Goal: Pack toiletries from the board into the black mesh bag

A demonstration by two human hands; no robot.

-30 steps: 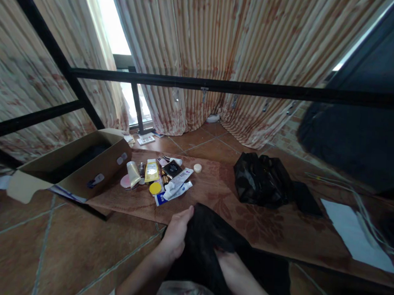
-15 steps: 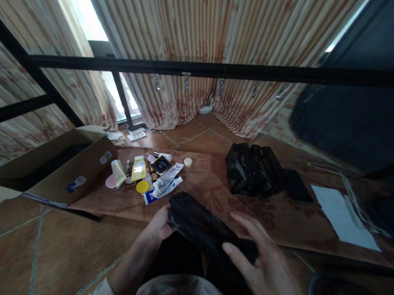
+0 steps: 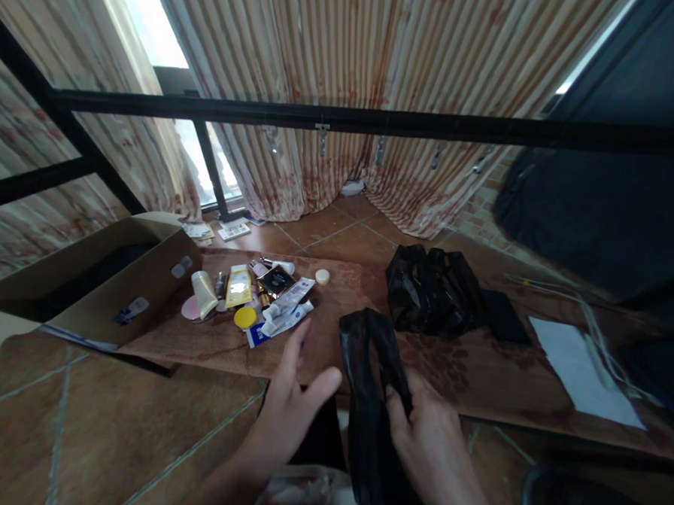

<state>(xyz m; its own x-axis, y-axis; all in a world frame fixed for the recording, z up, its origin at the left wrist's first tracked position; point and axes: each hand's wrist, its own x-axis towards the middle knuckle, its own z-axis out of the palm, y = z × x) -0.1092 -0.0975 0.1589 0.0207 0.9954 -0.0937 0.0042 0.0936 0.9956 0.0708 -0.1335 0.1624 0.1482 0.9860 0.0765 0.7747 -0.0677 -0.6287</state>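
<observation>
My right hand [image 3: 426,430] is closed on a black plastic bag [image 3: 370,390], holding it upright in front of me with its top end standing up. My left hand [image 3: 292,401] is open, fingers stretched forward, just left of the bag and not touching it. Beyond my hands lies a pile of cosmetics [image 3: 255,297]: tubes, a yellow round lid, a black compact and a pink round case, on a brown patterned mat [image 3: 338,335].
An open cardboard box [image 3: 95,281] lies at the left on the tiled floor. A crumpled black bag [image 3: 430,291] sits on the mat at the right, a white sheet [image 3: 582,371] further right. A black metal bar [image 3: 344,121] crosses in front of curtains.
The black bag went from lying across both hands to standing upright in my right hand. My left hand let go of it and opened.
</observation>
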